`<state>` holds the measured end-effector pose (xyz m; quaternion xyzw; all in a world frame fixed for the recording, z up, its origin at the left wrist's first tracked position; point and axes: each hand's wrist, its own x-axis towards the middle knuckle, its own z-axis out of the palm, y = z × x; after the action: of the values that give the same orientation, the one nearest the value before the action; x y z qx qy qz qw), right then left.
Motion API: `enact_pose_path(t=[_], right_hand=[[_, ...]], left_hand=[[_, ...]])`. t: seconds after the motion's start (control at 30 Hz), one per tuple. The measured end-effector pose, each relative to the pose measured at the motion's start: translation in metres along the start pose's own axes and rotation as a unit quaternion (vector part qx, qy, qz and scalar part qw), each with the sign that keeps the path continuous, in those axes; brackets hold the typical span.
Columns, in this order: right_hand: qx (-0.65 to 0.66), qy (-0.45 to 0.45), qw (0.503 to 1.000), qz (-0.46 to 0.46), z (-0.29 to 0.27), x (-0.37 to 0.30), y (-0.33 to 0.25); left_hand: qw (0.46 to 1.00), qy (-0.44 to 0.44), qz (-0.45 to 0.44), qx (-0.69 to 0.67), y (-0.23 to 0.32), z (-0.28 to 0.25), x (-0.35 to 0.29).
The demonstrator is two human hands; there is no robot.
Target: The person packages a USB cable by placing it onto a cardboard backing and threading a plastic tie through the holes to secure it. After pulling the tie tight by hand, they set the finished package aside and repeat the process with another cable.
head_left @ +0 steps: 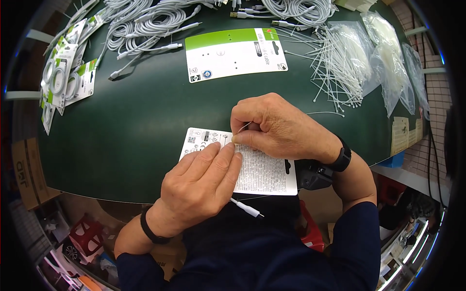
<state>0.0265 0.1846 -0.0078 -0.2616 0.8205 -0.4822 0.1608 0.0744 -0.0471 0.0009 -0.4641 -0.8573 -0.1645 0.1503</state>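
A white printed packaging card (262, 172) lies back side up at the table's near edge. My left hand (199, 182) holds it, fingers close together and pressed on its face; the thumb is hidden. Over the card's upper edge, my right hand (272, 126) is closed in a pinch on a thin white cable tie (245, 127), much of it covered by the fingers. A white cable end with its plug (247, 208) sticks out below the card, beyond the table edge; the rest of that cable is out of sight.
A green-and-white card (223, 58) lies ahead. Coiled white cables (160, 24) line the far side. Carded cables (63, 77) are stacked at left. Loose cable ties (335, 68) and plastic bags of ties (388, 58) lie at right. A black object (315, 177) sits beside my right forearm.
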Motion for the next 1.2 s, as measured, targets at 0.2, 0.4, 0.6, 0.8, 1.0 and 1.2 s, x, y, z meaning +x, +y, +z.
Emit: enact_pose_path(t=[0.2, 0.4, 0.6, 0.8, 1.0, 1.2], right_hand=[[0.013, -0.01, 0.999, 0.044, -0.001, 0.0, -0.004], [0.054, -0.001, 0.999, 0.006, 0.0, -0.002, -0.006], [0.023, 0.024, 0.999, -0.026, 0.005, -0.005, -0.012], [0.005, 0.015, 1.0, -0.025, 0.006, -0.009, -0.019], [0.062, -0.033, 0.997, 0.018, -0.003, -0.007, -0.013], [0.12, 0.012, 0.99, 0.069, -0.025, -0.002, -0.005]], left_hand=[[1.0, -0.004, -0.004, -0.001, 0.002, 0.0, -0.001], [1.0, 0.005, -0.002, 0.011, 0.001, 0.002, 0.0], [1.0, 0.002, 0.0, 0.014, 0.0, 0.002, 0.003], [1.0, -0.008, 0.002, -0.001, 0.002, -0.001, 0.002], [1.0, -0.016, 0.001, -0.004, 0.006, -0.003, 0.003], [1.0, -0.005, 0.014, -0.023, -0.002, -0.009, 0.01]])
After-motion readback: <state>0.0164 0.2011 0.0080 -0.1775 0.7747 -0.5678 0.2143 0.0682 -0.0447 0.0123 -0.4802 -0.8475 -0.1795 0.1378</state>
